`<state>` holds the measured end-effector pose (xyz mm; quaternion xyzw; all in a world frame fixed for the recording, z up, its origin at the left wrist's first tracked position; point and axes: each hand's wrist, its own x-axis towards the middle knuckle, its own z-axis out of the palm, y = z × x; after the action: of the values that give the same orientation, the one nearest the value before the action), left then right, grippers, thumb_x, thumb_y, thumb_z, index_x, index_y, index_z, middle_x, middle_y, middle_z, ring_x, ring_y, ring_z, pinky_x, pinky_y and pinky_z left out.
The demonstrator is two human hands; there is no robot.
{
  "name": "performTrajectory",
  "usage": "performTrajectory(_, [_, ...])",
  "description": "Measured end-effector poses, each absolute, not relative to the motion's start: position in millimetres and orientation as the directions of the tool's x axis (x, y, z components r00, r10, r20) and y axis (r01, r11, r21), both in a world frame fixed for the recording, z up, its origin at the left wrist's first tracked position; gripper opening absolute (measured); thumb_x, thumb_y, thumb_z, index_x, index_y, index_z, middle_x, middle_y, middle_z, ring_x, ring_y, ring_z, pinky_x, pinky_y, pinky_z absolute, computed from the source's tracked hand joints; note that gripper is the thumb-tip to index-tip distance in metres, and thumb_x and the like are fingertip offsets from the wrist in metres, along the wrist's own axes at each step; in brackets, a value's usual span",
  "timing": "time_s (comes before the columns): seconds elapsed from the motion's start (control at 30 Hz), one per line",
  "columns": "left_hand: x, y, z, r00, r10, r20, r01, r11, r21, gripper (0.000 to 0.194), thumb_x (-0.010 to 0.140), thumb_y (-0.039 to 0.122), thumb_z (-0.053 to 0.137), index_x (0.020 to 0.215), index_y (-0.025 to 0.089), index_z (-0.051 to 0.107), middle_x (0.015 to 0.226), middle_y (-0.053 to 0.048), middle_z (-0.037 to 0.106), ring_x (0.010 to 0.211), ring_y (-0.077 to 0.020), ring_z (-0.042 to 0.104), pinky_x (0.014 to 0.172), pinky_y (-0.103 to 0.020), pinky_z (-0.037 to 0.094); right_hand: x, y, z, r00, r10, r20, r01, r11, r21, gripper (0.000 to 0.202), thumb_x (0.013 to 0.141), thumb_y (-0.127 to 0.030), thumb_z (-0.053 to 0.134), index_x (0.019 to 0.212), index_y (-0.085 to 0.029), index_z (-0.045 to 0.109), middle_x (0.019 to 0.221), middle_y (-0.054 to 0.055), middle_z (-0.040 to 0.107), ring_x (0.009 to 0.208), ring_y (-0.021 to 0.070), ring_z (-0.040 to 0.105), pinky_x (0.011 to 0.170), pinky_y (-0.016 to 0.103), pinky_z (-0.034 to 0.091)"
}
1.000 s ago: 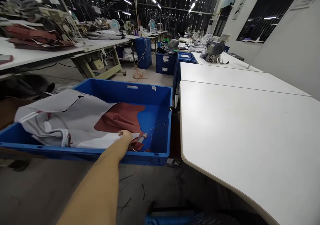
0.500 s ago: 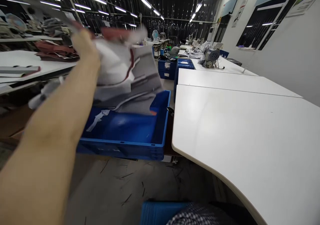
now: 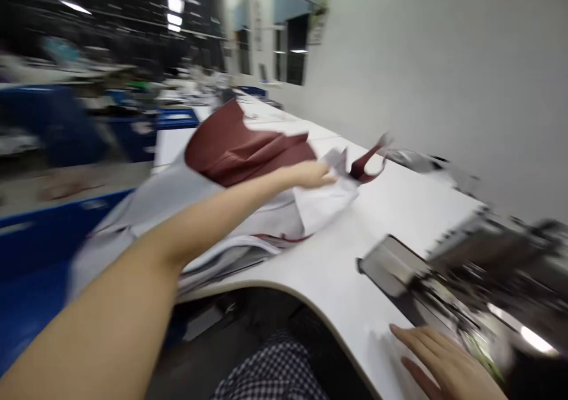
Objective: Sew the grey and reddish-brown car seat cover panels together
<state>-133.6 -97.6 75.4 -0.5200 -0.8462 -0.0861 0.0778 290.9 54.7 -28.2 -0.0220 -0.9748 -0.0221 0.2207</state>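
Observation:
My left hand (image 3: 313,174) reaches across the table, its fingers closed on the right end of a bundle of grey and white fabric pieces (image 3: 275,216). Dark red fabric (image 3: 252,151) lies folded over the top of the bundle, and a loose red strip (image 3: 366,166) sticks out past my fingers. The bundle rests on the white table (image 3: 319,270), its left part hanging over the edge towards a blue crate. Low on the right, my right hand (image 3: 444,358) is open with fingers stretched out, beside a sewing machine (image 3: 479,281) blurred by motion. Nothing shows in it.
The blue crate (image 3: 35,293) stands left of the table. The table's curved front edge runs close to my checked clothing (image 3: 275,367). Further blue crates (image 3: 177,118) and cluttered worktables are behind. A white wall (image 3: 421,63) borders the right side.
The view has swung right. My left hand has carried the fabric bundle from above the blue crate onto the white table. My right hand and the sewing machine have come into view.

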Motion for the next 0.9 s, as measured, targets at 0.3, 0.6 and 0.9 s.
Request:
performTrajectory(0.3, [49.9, 45.2, 19.3, 0.581, 0.801, 0.143, 0.811, -0.585, -0.016, 0.026, 0.098, 0.024, 0.042, 0.094, 0.016, 0.066, 0.1, -0.01, 0.069, 0.093, -0.0263, 0.062, 0.081, -0.043, 0.054, 335.9, 105.1, -42.4, -0.317, 0.813, 0.489, 0.853, 0.47, -0.228, 0.033, 0.082, -0.007, 0.045, 0.102, -0.015, 0.07, 0.109, 0.013, 0.071, 0.105, 0.0266, 0.062, 0.091, 0.038, 0.051])
performTrajectory(0.6, [109.0, 62.0, -48.5, 0.629, 0.693, 0.352, 0.736, -0.676, 0.017, 0.028, 0.094, 0.017, 0.046, 0.116, 0.01, 0.06, 0.132, -0.014, 0.062, 0.123, -0.0283, 0.059, 0.099, -0.041, 0.056, 329.5, 117.8, -52.5, -0.292, 0.824, 0.486, 0.782, 0.498, -0.375, 0.039, 0.079, -0.001, 0.041, 0.094, -0.021, 0.071, 0.103, 0.005, 0.07, 0.099, 0.0188, 0.064, 0.086, 0.032, 0.054])
performTrajectory(0.9, [112.7, 57.8, -56.6, 0.586, 0.697, 0.413, 0.75, -0.659, 0.047, 0.036, 0.097, 0.02, 0.04, 0.126, 0.007, 0.058, 0.139, -0.017, 0.058, 0.131, -0.0284, 0.054, 0.108, -0.041, 0.051, 314.4, 103.6, -55.2, -0.397, 0.784, 0.477, 0.852, 0.508, -0.127, 0.04, 0.077, 0.006, 0.044, 0.102, -0.016, 0.067, 0.107, 0.013, 0.063, 0.104, 0.0239, 0.058, 0.09, 0.034, 0.052])
